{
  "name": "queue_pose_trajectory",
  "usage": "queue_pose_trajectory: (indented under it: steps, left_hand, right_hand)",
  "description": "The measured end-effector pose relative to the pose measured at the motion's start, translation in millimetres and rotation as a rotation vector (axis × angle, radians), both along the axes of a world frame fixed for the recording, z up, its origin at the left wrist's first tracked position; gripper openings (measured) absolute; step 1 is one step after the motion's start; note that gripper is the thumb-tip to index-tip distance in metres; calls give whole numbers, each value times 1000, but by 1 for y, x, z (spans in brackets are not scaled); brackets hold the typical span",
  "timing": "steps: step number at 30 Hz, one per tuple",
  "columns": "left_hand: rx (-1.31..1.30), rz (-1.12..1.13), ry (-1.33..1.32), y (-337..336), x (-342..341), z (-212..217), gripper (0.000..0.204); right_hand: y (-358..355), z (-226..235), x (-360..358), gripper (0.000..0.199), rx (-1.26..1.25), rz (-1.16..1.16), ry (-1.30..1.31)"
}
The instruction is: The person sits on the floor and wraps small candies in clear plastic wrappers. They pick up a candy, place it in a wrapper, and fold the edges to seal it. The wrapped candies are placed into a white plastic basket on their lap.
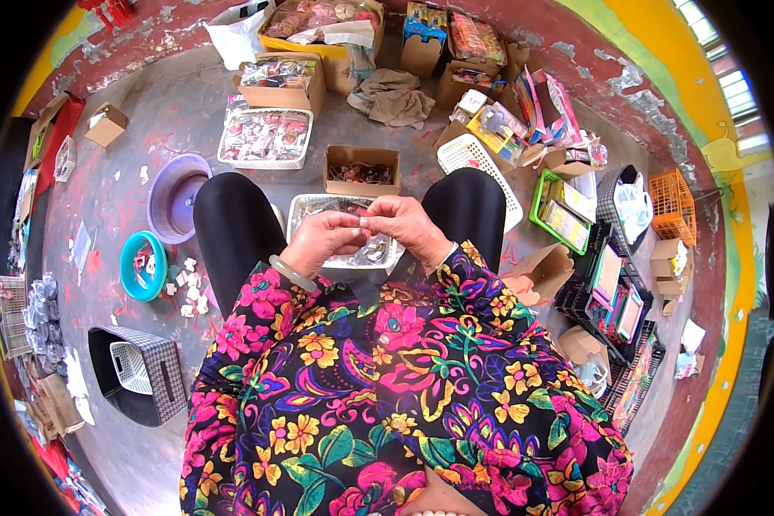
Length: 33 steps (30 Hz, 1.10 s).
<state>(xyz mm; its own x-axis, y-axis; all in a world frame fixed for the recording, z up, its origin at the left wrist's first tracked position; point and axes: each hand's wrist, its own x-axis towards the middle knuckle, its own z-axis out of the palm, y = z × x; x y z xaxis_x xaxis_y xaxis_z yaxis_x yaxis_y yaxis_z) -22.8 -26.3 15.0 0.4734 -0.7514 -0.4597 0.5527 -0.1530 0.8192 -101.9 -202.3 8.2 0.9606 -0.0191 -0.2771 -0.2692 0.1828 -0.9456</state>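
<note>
My left hand point(322, 239) and my right hand point(404, 225) meet above a shallow metal tray point(304, 215) that sits on the floor between my knees. Their fingertips pinch a very small item point(361, 224) between them; it is too small to identify. The tray holds several small shiny packets. A pale bangle point(291, 273) circles my left wrist. Both forearms are in flowered sleeves.
A brown carton point(361, 169) of small goods stands just beyond the tray, a white basket point(265, 138) of packets farther left. A purple basin point(177, 196) and a teal bowl point(143, 265) lie to my left, a white basket point(477, 168), green tray point(562, 213) and black crates point(611, 292) to my right.
</note>
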Motion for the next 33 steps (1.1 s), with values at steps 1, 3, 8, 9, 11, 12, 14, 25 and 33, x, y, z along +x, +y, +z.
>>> queue_pose_trajectory:
  steps: [1,3,8,9,11,12,14,25,33]
  left_hand:
    - [6,-11,-15,0,0,-2,20]
    - [12,-24,-28,0,1,-4,20]
    - [16,4,-11,1,1,-5,19]
    - [24,13,-18,1,0,-5,19]
    - [39,30,-34,0,0,-4,18]
    - [37,30,-36,0,0,-5,19]
    - [33,30,-41,0,0,-7,19]
    - [47,32,-18,1,-1,-3,20]
    - [37,9,-220,-2,-5,-18,17]
  right_hand:
    - [1,0,0,16,0,-5,-6]
    - [2,0,-1,16,-12,-2,-35]
    - [4,2,0,19,-72,5,-119]
    - [4,2,0,19,-82,-10,-126]
    - [6,3,0,21,-103,-39,-138]
    - [6,4,0,21,-106,-47,-142]
    - [7,4,0,21,-111,-62,-149]
    - [2,10,1,18,-146,-35,-77]
    - [-2,2,1,16,-250,-7,6]
